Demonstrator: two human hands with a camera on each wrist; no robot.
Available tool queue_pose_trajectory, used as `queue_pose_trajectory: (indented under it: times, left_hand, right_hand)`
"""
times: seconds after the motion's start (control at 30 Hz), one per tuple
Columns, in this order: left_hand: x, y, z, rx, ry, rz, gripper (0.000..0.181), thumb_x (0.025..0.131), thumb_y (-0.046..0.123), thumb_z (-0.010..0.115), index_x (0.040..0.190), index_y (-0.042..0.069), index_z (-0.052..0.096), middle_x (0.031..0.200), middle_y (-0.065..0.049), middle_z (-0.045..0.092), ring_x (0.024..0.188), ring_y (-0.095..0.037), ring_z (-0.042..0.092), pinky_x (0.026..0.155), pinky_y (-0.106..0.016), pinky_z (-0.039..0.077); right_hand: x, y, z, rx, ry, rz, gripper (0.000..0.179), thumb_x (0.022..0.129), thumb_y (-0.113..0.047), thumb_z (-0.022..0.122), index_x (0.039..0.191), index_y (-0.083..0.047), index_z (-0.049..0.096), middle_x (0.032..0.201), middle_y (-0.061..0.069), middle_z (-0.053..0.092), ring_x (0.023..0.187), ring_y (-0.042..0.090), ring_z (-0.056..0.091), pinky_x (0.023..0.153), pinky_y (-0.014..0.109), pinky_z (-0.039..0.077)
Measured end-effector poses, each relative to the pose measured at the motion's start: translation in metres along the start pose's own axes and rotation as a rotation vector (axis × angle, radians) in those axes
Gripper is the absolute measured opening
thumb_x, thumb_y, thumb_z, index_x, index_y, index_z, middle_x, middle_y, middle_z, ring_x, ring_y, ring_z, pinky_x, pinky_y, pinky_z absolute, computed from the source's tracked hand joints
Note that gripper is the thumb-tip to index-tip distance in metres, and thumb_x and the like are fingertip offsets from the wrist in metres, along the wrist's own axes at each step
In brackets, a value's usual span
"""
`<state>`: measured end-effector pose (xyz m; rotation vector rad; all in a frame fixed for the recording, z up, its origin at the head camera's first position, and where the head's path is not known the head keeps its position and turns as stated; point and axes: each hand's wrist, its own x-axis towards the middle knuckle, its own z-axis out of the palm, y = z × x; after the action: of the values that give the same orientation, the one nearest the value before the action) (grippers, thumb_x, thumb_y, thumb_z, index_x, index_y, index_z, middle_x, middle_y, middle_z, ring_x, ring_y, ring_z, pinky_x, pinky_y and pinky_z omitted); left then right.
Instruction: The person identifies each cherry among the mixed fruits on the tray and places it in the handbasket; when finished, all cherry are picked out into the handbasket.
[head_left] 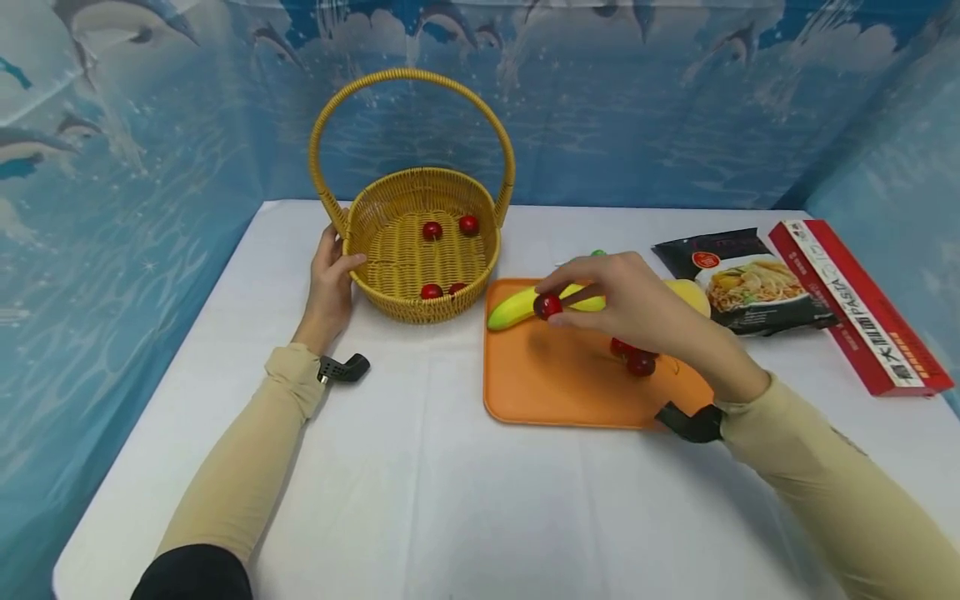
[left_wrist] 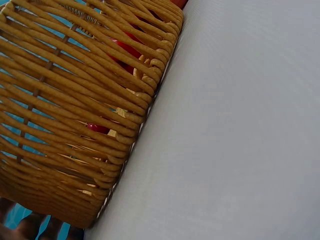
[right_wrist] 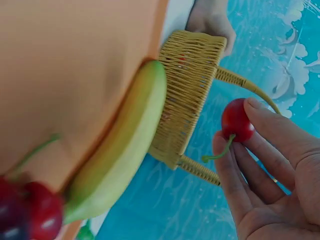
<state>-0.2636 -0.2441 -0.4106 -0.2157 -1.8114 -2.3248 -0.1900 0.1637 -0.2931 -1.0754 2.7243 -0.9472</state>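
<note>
My left hand [head_left: 330,287] grips the left rim of a yellow wicker basket [head_left: 423,312], thumb over the edge. Several cherries lie inside, one of them a red cherry [head_left: 432,231] near the middle. Between the thumb and fingertips of my right hand [head_left: 630,300] is a dark red cherry [head_left: 547,306]; its green stem hangs down in the right wrist view. That hand is above an orange tray [head_left: 555,392], close over a yellow-green banana [head_left: 513,310]. More cherries [head_left: 641,362] sit on the tray below the wrist, partly hidden by it.
A rounded yellow item [head_left: 690,296] shows behind the right hand. To the right lie a black noodle packet [head_left: 750,283] and a long red pasta box [head_left: 862,308]. The basket's tall handle [head_left: 411,74] arches up. A blue dolphin-print curtain [head_left: 600,125] stands behind the white table [head_left: 450,500].
</note>
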Motion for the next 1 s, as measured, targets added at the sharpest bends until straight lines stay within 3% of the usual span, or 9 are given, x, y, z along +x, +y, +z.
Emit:
queue_pose_trajectory:
  times: [0.2,0.4,0.8,1.0]
  left_hand:
    - [-0.002,0.000,-0.001,-0.005,0.014,0.003,0.071,0.094,0.002,0.050,0.162,0.016,0.038,0.164,-0.021,0.037,0.150,-0.036,0.037,0.127,-0.041,0.027]
    - [-0.003,0.000,-0.001,0.006,0.012,0.002,0.070,0.094,0.002,0.051,0.162,0.015,0.037,0.164,-0.020,0.038,0.151,-0.035,0.037,0.127,-0.042,0.027]
    - [-0.002,0.000,0.003,0.010,-0.003,-0.008,0.072,0.093,0.002,0.050,0.162,0.014,0.036,0.166,-0.017,0.037,0.153,-0.033,0.036,0.129,-0.042,0.024]
    - [-0.002,0.000,0.001,0.008,0.002,-0.001,0.070,0.094,0.002,0.050,0.161,0.016,0.038,0.165,-0.018,0.036,0.152,-0.034,0.035,0.128,-0.041,0.025]
  right_hand:
    - [0.042,-0.010,-0.003,0.034,0.050,-0.010,0.035,0.089,-0.016,0.086,0.123,-0.015,0.077,0.113,-0.002,0.078,0.107,0.014,0.072,0.091,0.041,0.063]
    - [0.071,-0.013,0.003,0.067,0.069,0.015,0.032,0.091,-0.018,0.084,0.122,-0.013,0.077,0.113,0.000,0.078,0.107,0.014,0.071,0.091,0.040,0.063]
    - [0.107,-0.020,0.022,0.052,0.128,-0.003,0.029,0.095,-0.018,0.080,0.122,-0.008,0.077,0.116,0.007,0.077,0.108,0.021,0.071,0.090,0.038,0.062]
    - [0.121,-0.021,0.032,0.068,0.124,0.026,0.030,0.096,-0.019,0.079,0.123,-0.007,0.075,0.116,0.009,0.077,0.107,0.024,0.071,0.090,0.039,0.060]
